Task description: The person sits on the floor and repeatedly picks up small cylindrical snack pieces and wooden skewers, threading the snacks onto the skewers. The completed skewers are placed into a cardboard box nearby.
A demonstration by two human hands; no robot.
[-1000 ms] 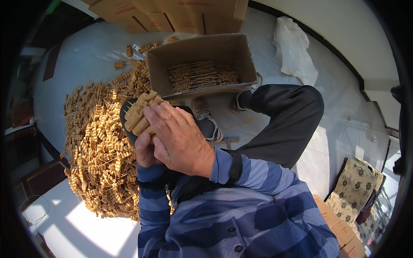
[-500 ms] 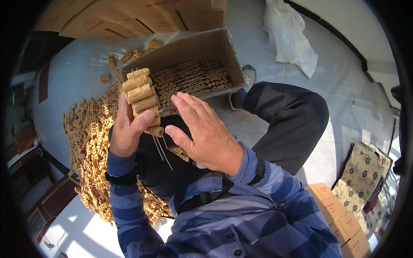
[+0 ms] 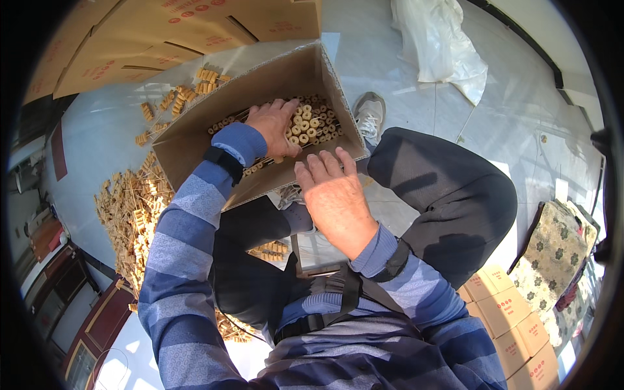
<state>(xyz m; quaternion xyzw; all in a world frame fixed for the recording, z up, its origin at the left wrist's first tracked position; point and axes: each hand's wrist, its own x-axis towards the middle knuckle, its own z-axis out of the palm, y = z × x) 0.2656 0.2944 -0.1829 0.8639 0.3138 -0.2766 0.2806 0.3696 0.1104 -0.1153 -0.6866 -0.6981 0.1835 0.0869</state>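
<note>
My left hand (image 3: 272,125) reaches down inside an open cardboard box (image 3: 242,73), curled over a bundle of skewered tan rolls. The pale round ends of the rolls (image 3: 304,127), with hollow centres, show beside its fingers. More rolls lie packed in the box around it, partly hidden by the hand and sleeve. Just outside the box's near right corner, my right hand (image 3: 337,198) hovers palm down, fingers spread and holding nothing.
A large heap of skewered rolls (image 3: 140,211) spreads at left, with stray ones (image 3: 184,97) behind the box. Stacked cartons (image 3: 214,23) stand at the back and more cartons (image 3: 510,318) at lower right. A white plastic bag (image 3: 442,49) lies on the tiled floor.
My left hand has gone from above my lap down into the box with the skewered rolls. My right hand has shifted right and slightly down, away from them.
</note>
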